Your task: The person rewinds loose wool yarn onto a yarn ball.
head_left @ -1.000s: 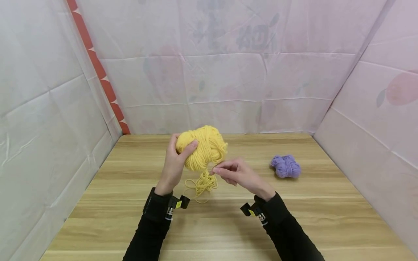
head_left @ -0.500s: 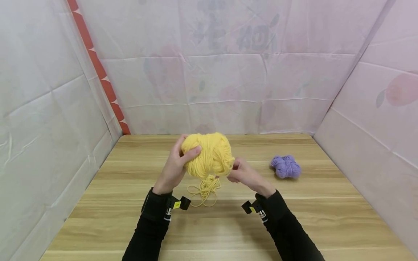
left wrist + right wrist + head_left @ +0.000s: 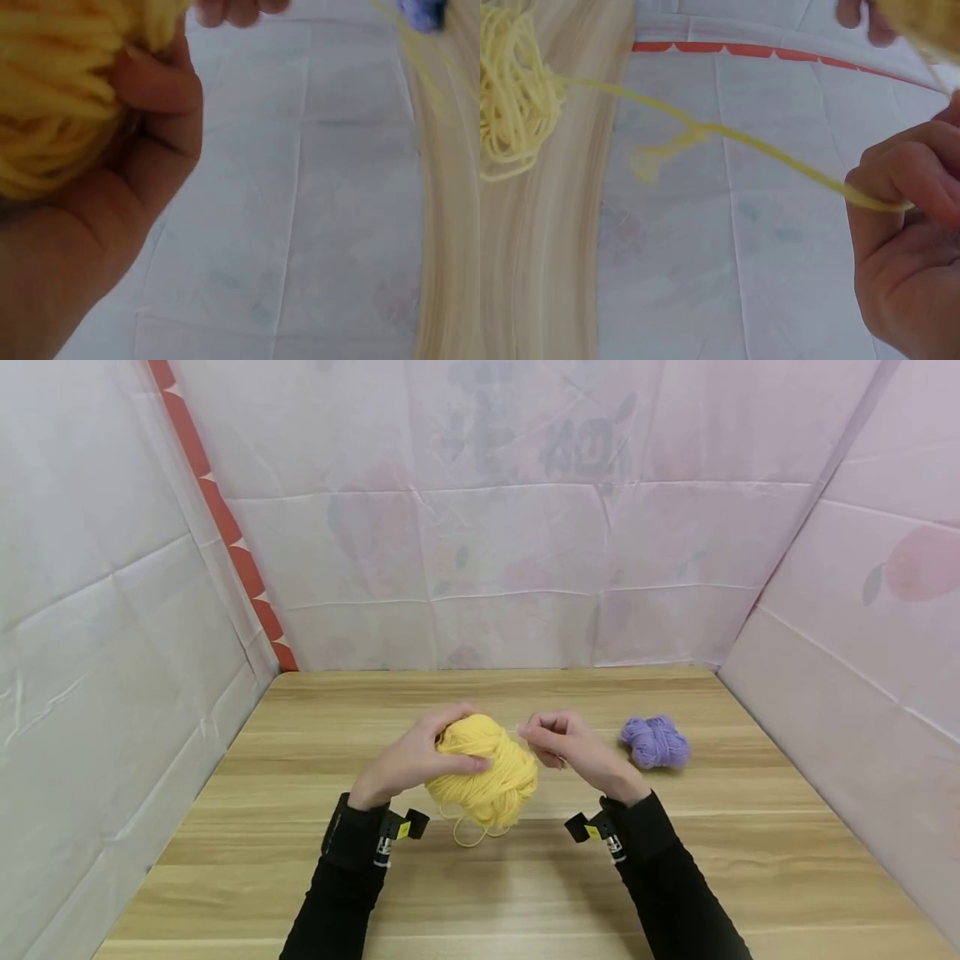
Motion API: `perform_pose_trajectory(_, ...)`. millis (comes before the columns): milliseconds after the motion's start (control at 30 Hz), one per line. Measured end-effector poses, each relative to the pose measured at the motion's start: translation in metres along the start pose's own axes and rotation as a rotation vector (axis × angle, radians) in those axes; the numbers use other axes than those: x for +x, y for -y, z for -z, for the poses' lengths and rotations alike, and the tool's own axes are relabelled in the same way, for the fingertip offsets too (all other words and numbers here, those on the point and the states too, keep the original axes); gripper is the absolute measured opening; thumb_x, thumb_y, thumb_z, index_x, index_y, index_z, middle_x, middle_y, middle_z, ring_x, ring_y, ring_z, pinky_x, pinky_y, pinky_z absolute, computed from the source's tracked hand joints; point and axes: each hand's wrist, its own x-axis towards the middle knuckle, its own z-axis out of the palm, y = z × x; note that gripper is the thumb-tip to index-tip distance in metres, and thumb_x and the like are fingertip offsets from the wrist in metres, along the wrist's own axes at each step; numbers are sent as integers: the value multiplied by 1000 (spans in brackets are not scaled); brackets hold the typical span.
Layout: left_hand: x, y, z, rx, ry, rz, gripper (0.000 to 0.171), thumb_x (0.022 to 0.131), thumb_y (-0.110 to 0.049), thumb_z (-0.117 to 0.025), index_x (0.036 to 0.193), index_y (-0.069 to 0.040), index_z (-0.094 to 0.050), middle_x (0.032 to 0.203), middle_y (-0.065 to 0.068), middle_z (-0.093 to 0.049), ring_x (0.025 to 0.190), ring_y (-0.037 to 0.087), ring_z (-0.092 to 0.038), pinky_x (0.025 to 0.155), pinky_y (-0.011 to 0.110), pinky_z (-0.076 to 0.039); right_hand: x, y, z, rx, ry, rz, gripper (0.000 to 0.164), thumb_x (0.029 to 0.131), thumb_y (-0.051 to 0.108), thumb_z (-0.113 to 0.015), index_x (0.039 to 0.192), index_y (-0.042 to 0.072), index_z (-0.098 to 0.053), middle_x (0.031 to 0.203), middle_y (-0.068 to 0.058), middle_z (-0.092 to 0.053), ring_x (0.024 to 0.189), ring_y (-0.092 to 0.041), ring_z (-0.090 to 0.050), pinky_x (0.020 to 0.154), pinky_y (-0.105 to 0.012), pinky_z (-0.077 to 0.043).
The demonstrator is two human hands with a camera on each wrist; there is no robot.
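Observation:
My left hand grips a fat ball of yellow yarn, thumb across its front and fingers over its top. It is held tilted above the table. To its right, my right hand pinches a yellow yarn strand between thumb and curled fingers. In the right wrist view that strand runs back to a loose heap of unwound yarn on the table. Most of the heap is hidden behind the ball in the head view. The left wrist view shows the ball tucked against the palm.
A small purple yarn ball lies on the wooden table, right of my right hand. Pale printed sheeting walls the table at the back and both sides, with a red strip down the left corner.
My left hand has lowered the yellow ball and turned it, tipping its right end down. My right hand has come out from beside the ball, up and to the right, leaving a gap between them.

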Motion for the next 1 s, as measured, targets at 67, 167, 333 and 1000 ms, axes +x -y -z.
perform_pose_trajectory(67,1,2,0,71,-29,2,44,81,-26,-76,120,-27,-57,104,5,-61,92,22,-60,75,38,-56,-1,2,1,48,-12,29,33,101,26,-51,75,6,-45,59,1,-36,53,-13,-33,52,-24,-31)
perform_pose_trajectory(167,4,6,-1,191,-109,5,44,80,-27,-76,120,-24,-58,104,3,-63,91,19,-60,75,34,-54,-3,6,1,131,-23,72,30,101,25,-49,80,4,-46,60,1,-36,52,-14,-32,50,-27,-28)
perform_pose_trajectory(333,8,10,-3,325,-295,79,49,81,-32,-75,123,-18,-55,103,7,-65,87,20,-61,68,30,-52,-8,13,-1,198,-15,109,24,102,22,-47,106,-1,-55,62,4,-40,51,-11,-33,48,-33,-22)
perform_pose_trajectory(1000,11,13,1,-130,-733,-51,49,90,-33,-68,121,-8,-41,107,11,-57,83,20,-63,67,30,-54,2,10,-44,-138,115,156,20,98,18,-57,106,6,-71,61,4,-48,47,-2,-36,38,-21,-30)
